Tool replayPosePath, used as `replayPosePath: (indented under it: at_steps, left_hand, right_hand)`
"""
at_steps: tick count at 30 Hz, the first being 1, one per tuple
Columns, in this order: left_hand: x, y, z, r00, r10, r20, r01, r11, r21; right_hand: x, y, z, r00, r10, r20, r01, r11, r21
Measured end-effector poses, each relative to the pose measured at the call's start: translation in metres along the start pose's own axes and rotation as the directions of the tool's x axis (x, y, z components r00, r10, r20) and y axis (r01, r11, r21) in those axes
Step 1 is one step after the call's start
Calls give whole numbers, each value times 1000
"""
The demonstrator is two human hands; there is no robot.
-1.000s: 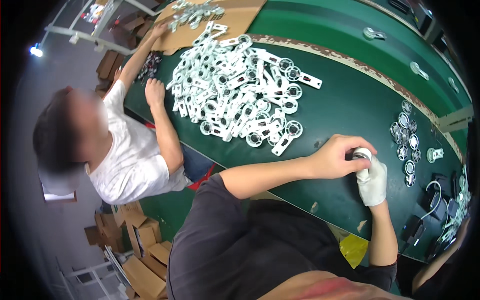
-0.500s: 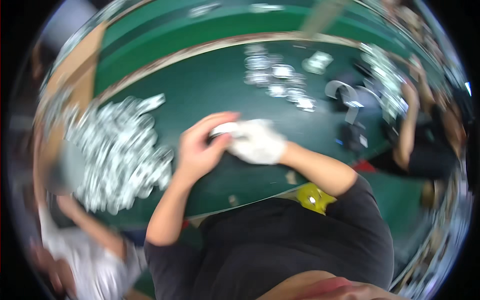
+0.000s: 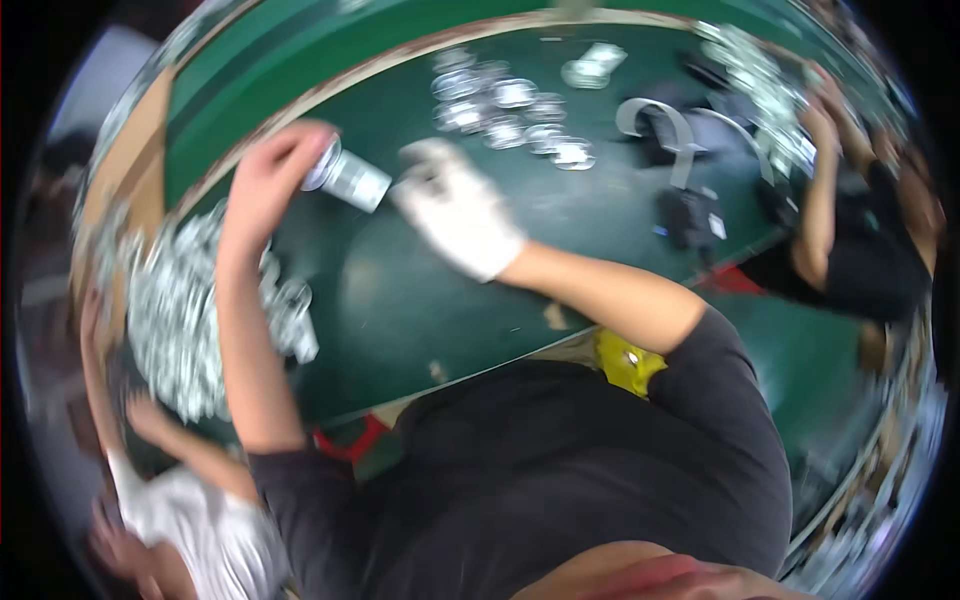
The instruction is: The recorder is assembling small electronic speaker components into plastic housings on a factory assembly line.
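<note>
Pinched in my bare left hand [image 3: 272, 175] is a shiny silver round piece with a flat pale rectangular tab [image 3: 358, 182]; its exact kind is blurred. The hand hovers over the far left of the table, above a big heap of similar silvery pieces [image 3: 180, 320]. My right hand [image 3: 458, 210], in a white glove, is just right of the tab and apart from it. Its thumb and fingers are parted around a dark gap, with nothing visible in them. Beyond the glove lies a group of round shiny pieces [image 3: 503, 132] on the green table [image 3: 400, 320].
At the right, a co-worker's arms [image 3: 815, 190] reach to another silvery pile [image 3: 755, 90]. Dark items with pale curved bands [image 3: 665, 140] lie closer in. A person in a white shirt [image 3: 205, 530] sits at the left. Something yellow [image 3: 628, 362] is by my right elbow.
My hands were together in the middle over a small piece. The left has moved away to the far left with the silver piece, and the right has come off it, shifting slightly left and away.
</note>
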State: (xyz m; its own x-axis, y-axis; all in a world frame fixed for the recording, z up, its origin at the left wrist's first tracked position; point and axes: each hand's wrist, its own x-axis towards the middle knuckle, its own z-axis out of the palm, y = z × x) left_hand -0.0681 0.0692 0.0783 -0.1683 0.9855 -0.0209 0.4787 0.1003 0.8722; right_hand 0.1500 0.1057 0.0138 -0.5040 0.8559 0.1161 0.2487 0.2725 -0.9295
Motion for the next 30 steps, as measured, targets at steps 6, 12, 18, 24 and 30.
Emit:
replayPosePath:
  at_steps: [6, 12, 18, 24, 30]
  left_hand:
    - [68, -100, -64, 990, 64, -128, -135, 718, -683]
    - [48, -75, -40, 924, 310, -223, -138, 815, 563]
    - [-56, -17, -57, 952, -110, -284, 301, 202, 932]
    - [-60, -39, -64, 939, 51, -339, 283, 444, 850]
    - [-68, -63, -69, 857, 473, -206, -124, 577, 807]
  right_hand:
    - [-12, -5, 8, 986, -95, 137, 91, 995, 30]
    - [-9, 7, 3, 986, -54, 155, 54, 999, 8]
    - [-5, 4, 4, 983, -37, 179, 44, 998, -37]
    - [-3, 11, 5, 976, -53, 209, 51, 999, 18]
    - [-2, 13, 3, 972, -75, 224, 78, 997, -2]
